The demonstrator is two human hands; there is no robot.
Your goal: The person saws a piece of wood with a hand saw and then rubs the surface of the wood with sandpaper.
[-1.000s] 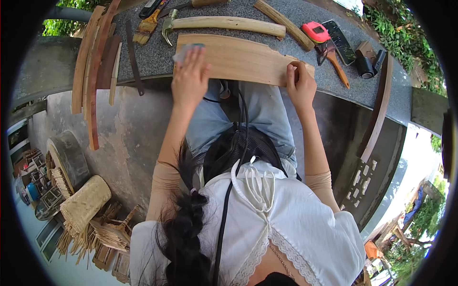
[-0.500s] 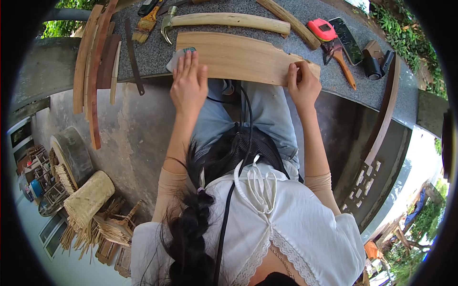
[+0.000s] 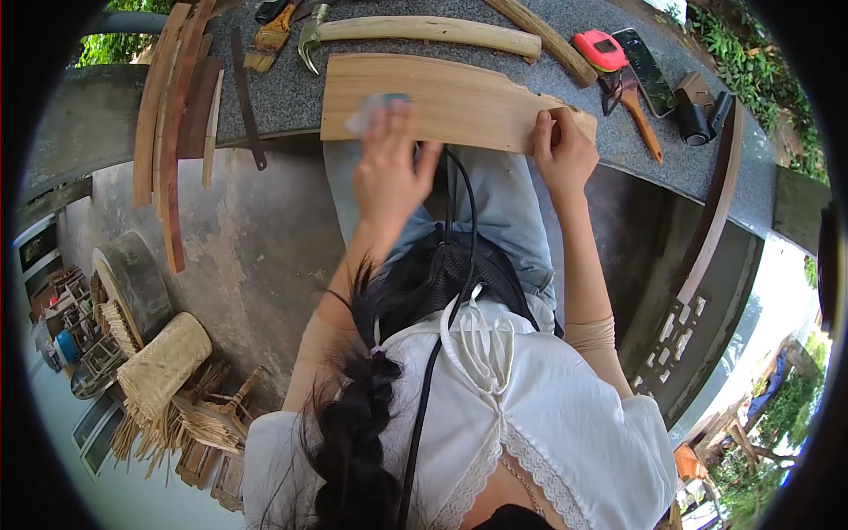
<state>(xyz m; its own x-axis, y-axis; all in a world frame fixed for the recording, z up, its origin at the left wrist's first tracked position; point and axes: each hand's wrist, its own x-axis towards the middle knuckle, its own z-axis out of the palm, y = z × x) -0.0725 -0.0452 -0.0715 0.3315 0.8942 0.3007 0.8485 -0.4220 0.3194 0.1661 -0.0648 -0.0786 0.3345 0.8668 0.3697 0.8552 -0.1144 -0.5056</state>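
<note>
A light wooden board (image 3: 459,97) lies along the front edge of the grey stone bench, over my knees. My left hand (image 3: 389,168), blurred by motion, presses a small greyish-white pad (image 3: 364,117) with a green patch onto the board's left part. At the board's right end, my right hand (image 3: 563,155) grips the near edge, its fingers bent over the top. Behind the board lies a claw hammer (image 3: 424,32), its head to the left.
Wood strips (image 3: 181,132) and a dark metal blade (image 3: 246,102) lie at the left. Toward the right are a red tape measure (image 3: 599,50), a phone (image 3: 645,72), a brush (image 3: 638,119), a black object (image 3: 693,124) and a long curved strip (image 3: 717,208).
My left hand has slid the pad to the right along the board, away from its left end. My right hand still holds the right end, and the board has shifted very slightly.
</note>
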